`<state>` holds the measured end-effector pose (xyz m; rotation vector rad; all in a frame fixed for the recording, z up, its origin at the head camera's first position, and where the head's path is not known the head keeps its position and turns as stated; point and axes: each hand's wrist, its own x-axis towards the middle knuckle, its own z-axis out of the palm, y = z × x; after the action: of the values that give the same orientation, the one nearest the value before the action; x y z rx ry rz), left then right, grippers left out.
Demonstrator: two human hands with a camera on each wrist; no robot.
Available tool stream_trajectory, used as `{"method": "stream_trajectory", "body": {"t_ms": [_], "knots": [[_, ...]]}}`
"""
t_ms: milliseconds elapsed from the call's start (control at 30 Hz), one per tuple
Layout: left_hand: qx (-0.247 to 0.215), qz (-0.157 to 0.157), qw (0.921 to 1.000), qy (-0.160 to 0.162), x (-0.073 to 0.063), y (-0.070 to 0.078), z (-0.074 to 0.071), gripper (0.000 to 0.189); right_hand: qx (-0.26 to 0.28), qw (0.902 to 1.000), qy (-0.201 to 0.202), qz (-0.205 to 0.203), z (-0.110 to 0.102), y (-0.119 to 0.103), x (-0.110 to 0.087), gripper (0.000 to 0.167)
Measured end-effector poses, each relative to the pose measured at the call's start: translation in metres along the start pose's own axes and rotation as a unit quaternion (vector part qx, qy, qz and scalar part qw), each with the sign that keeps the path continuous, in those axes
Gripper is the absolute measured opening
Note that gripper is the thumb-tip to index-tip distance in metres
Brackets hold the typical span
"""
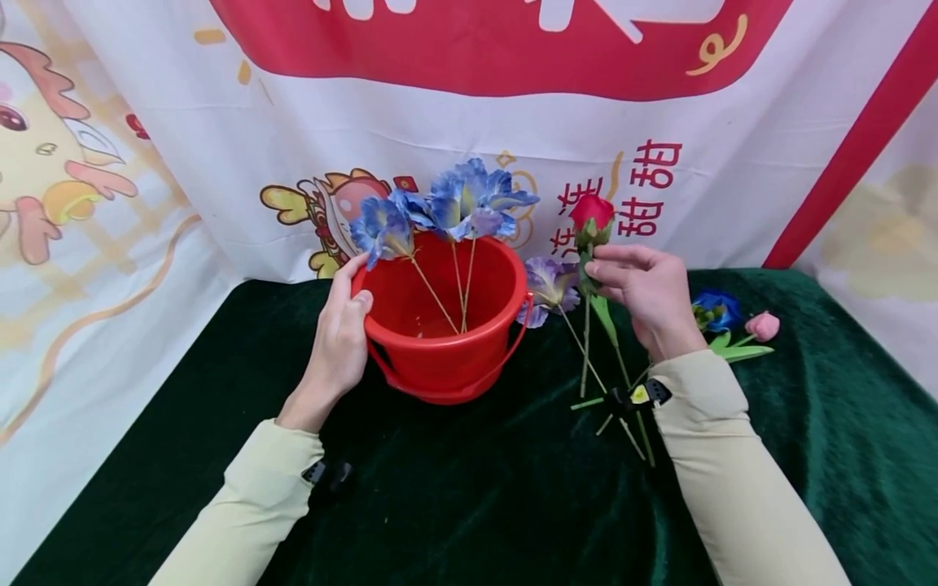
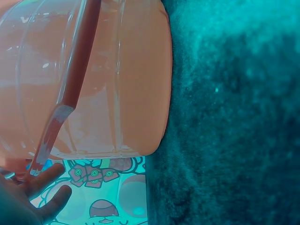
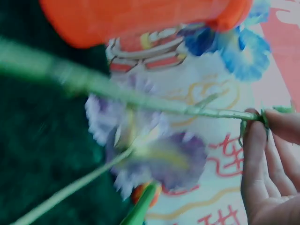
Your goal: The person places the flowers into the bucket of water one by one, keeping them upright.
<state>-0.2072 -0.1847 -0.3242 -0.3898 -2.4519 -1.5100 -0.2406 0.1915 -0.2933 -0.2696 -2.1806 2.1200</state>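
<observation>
A red bucket point(image 1: 447, 366) stands on dark green cloth, with blue artificial flowers point(image 1: 469, 199) inside, their thin stems leaning on its wall. My left hand point(image 1: 333, 346) holds the bucket's left rim, thumb at the near side. In the left wrist view, two of its fingers point(image 2: 54, 199) extend beside the bucket handle point(image 2: 79, 61). My right hand point(image 1: 645, 297) pinches a red rose point(image 1: 592, 213) upright by the stem just below the bloom, right of the bucket. Its green stem point(image 3: 154, 103) crosses the right wrist view, over a purple flower point(image 3: 164, 157).
The purple flower lies right of the bucket, with several stems point(image 1: 630, 431) under my right wrist. Farther right on the green cloth point(image 1: 843, 407) lie a dark blue flower point(image 1: 721, 309) and a pink bud point(image 1: 762, 326). A printed white curtain point(image 1: 440, 122) hangs behind.
</observation>
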Motion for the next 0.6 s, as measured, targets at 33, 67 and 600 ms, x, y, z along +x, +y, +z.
{"method": "stream_trajectory", "body": {"t_ms": [33, 67, 600], "knots": [[0.0, 0.0, 1.0, 0.0, 0.0, 0.0, 0.0, 0.059, 0.023, 0.9997, 0.008, -0.001, 0.003, -0.005, 0.0, 0.036], [0.001, 0.0, 1.0, 0.002, 0.0, 0.0, 0.0, 0.059, 0.046, 0.9988, 0.013, -0.003, 0.006, -0.011, 0.0, 0.034], [0.002, -0.001, 1.0, -0.001, 0.0, -0.001, 0.001, 0.059, 0.234, 0.9715, 0.028, -0.024, 0.061, -0.099, 0.001, 0.028]]}}
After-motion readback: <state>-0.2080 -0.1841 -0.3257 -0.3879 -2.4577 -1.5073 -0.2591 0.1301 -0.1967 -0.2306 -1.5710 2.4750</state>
